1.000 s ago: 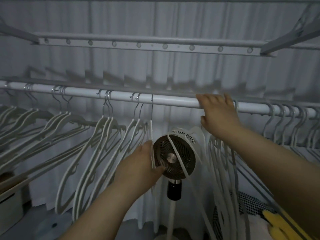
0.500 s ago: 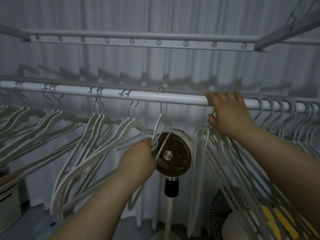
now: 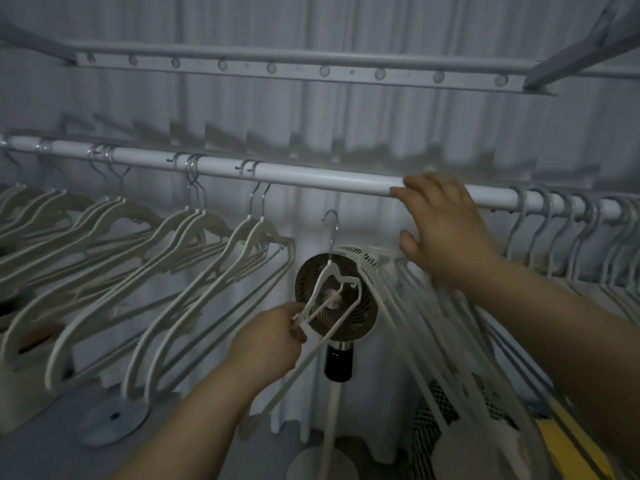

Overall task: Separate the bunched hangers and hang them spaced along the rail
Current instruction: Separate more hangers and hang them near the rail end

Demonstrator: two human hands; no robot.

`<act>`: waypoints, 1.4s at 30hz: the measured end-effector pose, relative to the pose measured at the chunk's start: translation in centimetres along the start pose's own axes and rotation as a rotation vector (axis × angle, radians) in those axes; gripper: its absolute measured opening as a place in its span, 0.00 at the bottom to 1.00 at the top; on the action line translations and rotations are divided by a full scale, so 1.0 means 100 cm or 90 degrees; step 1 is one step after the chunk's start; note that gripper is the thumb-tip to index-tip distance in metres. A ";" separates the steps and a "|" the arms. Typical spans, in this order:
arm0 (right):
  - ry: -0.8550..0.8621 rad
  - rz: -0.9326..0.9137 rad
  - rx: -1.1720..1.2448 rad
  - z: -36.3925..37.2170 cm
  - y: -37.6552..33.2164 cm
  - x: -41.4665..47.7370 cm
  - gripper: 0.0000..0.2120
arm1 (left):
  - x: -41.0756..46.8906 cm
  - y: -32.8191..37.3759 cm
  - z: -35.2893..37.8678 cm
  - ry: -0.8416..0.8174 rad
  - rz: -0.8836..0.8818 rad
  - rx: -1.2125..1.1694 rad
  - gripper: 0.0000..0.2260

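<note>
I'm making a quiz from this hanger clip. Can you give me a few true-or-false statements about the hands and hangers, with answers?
1. The left hand grips a single white hanger. True.
2. That hanger's hook sits on the rail. False: the hook hangs free below the rail.
3. The right hand rests on the rail. True.
4. A fan stands behind the held hanger. True.
5. The rail to the left of the held hanger carries nothing. False: hung hangers sit there in small groups.
</note>
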State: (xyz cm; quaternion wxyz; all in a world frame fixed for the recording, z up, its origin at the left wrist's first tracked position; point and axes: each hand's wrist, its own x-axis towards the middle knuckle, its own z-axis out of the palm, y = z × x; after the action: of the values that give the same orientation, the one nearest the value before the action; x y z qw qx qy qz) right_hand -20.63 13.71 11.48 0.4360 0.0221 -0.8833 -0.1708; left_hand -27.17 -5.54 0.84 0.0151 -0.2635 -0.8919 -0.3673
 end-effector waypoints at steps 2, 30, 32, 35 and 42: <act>0.000 -0.076 -0.006 0.004 -0.012 -0.002 0.21 | -0.017 -0.015 0.005 -0.002 0.012 0.011 0.19; -0.639 0.330 0.803 -0.083 -0.217 -0.039 0.20 | -0.242 -0.155 -0.099 0.235 -0.175 -0.101 0.18; -0.618 0.382 0.832 -0.093 -0.225 -0.047 0.20 | -0.250 -0.152 -0.097 0.267 -0.138 -0.080 0.14; -0.600 0.431 0.880 -0.106 -0.235 -0.054 0.18 | -0.259 -0.137 -0.092 0.230 -0.084 -0.131 0.08; -0.544 0.482 0.968 -0.131 -0.256 -0.061 0.16 | -0.272 -0.088 -0.070 -0.074 -0.046 -0.301 0.19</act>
State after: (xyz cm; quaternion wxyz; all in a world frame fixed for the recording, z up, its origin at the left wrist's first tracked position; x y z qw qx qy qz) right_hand -9.52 -12.89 5.96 -0.0288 -0.0520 -0.7909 0.6090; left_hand -9.12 -27.86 -5.72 -0.1119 -0.2481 -0.7893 -0.5503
